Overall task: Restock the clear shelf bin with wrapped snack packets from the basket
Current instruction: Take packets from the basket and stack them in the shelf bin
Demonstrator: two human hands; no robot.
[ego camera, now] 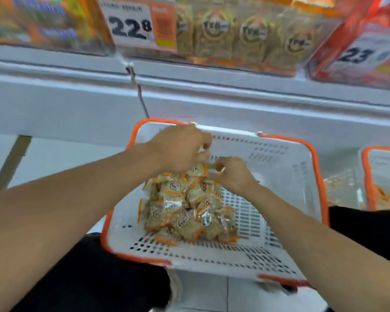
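Note:
A white basket with an orange rim [286,176] sits in front of me below the shelf. In it lies a clear bag of several wrapped snack packets [185,208], tan with orange edges. My left hand [180,149] grips the bag's gathered top, fingers curled. My right hand [232,174] pinches the same top from the right side. Above, on the shelf, the clear shelf bin [241,39] holds matching tan packets standing in a row.
A price tag reading 22.8 [137,23] hangs on the bin's left front. A bin of colourful packs [43,23] stands to the left, a red-pack bin [365,46] to the right. A second orange-rimmed basket [383,176] sits at far right. White shelf fascia [212,104] runs across.

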